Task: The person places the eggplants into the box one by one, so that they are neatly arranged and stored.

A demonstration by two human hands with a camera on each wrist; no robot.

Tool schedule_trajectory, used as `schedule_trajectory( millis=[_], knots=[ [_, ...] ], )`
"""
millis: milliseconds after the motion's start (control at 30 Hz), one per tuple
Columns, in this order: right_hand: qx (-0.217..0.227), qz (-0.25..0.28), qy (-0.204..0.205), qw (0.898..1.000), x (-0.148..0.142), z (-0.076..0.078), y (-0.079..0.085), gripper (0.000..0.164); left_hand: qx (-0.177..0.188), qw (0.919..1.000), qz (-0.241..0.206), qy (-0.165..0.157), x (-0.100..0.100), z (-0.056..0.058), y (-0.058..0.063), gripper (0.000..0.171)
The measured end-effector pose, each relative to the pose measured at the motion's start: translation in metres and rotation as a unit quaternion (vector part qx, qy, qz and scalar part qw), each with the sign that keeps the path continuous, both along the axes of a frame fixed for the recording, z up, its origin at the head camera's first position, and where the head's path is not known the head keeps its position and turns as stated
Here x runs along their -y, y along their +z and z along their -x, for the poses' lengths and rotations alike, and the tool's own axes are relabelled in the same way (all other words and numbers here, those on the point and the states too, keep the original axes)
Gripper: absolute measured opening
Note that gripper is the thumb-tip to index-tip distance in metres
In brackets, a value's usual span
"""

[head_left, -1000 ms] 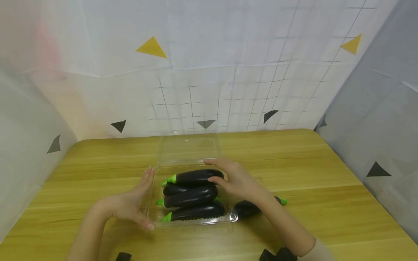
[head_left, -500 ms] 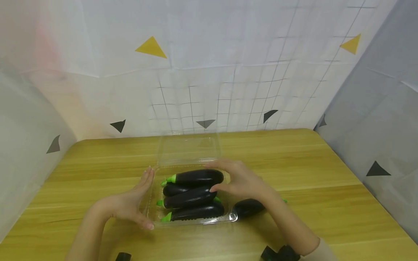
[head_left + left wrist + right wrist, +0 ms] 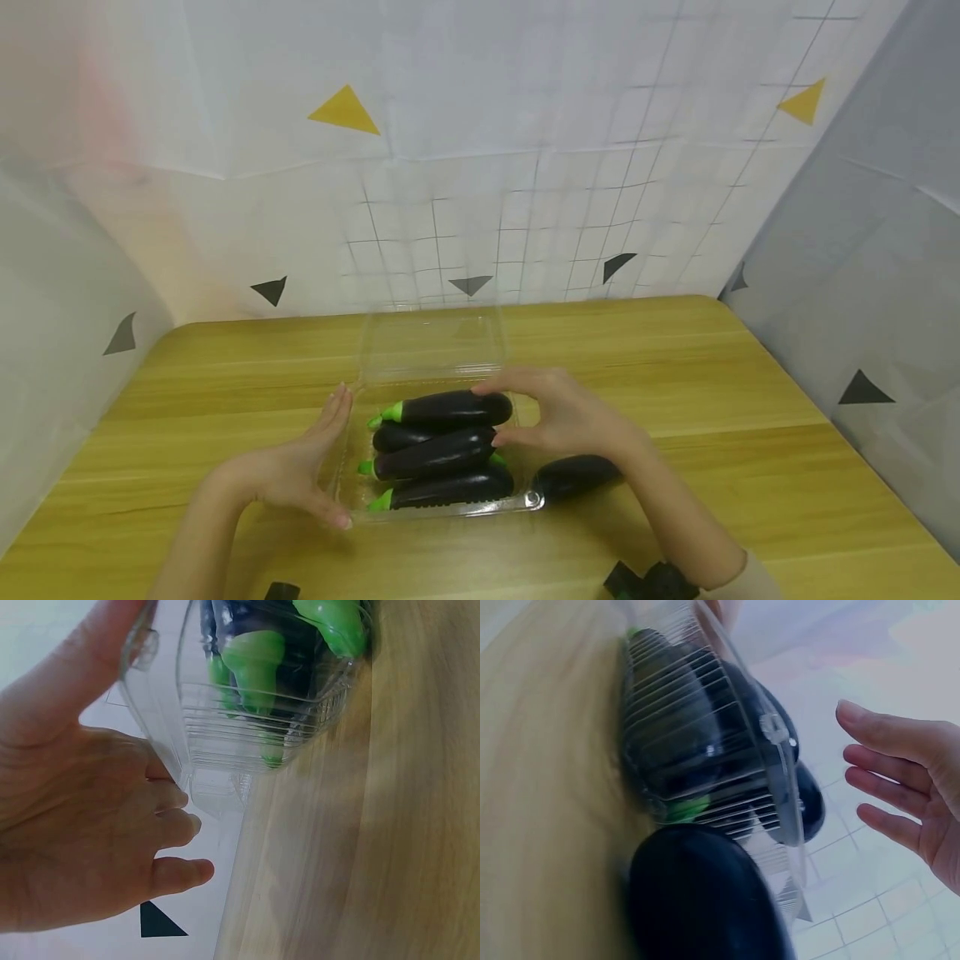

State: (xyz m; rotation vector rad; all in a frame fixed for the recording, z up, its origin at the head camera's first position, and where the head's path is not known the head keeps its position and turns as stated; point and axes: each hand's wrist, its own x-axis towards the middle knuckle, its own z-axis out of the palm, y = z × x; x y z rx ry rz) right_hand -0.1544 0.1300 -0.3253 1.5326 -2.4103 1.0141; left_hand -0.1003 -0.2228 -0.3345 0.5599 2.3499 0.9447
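Observation:
A clear plastic clamshell box [image 3: 480, 507] stands on the table, holding several dark purple eggplants [image 3: 442, 450] with green caps, piled lengthwise. Its clear lid [image 3: 435, 342] lies folded back. My left hand [image 3: 296, 475] spans the box's left side with fingers spread; the thumb touches the near corner rim and the fingers reach the far corner. Over the right end of the pile hovers my right hand [image 3: 562, 421], thumb and fingers apart. It holds nothing, and the right wrist view shows a gap to the eggplants. Another eggplant [image 3: 573, 477] lies outside, against the box's right, its cap end hidden by my right wrist.
The wood-grain table [image 3: 675, 375] runs back to a white sheet wall [image 3: 225, 225] with black and yellow triangles. Black objects [image 3: 648, 582] show at the bottom edge near my right forearm, and another black object [image 3: 282, 591] near my left.
My right hand has shifted slightly right and nearer to me, its thumb drawing back from the pile. The left hand, the box and the eggplants look the same.

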Motion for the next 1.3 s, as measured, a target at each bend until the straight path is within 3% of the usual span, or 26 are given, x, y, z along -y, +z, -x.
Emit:
schedule_trajectory(
  millis=[300,633,1300],
  knots=[
    [-0.005,-0.013,0.006,1.000,-0.009,0.000,0.009,0.059,0.002,1.0000,0.001,0.004,0.001,0.000,0.000,0.143],
    [0.024,-0.054,-0.016,0.998,-0.022,-0.002,0.020,0.056,0.002,1.0000,0.003,0.002,0.001,0.000,-0.001,0.143],
    [0.035,-0.071,-0.018,0.997,-0.043,-0.007,0.035,0.051,0.004,1.0000,0.002,0.003,0.000,0.000,0.000,0.143]
  ],
)
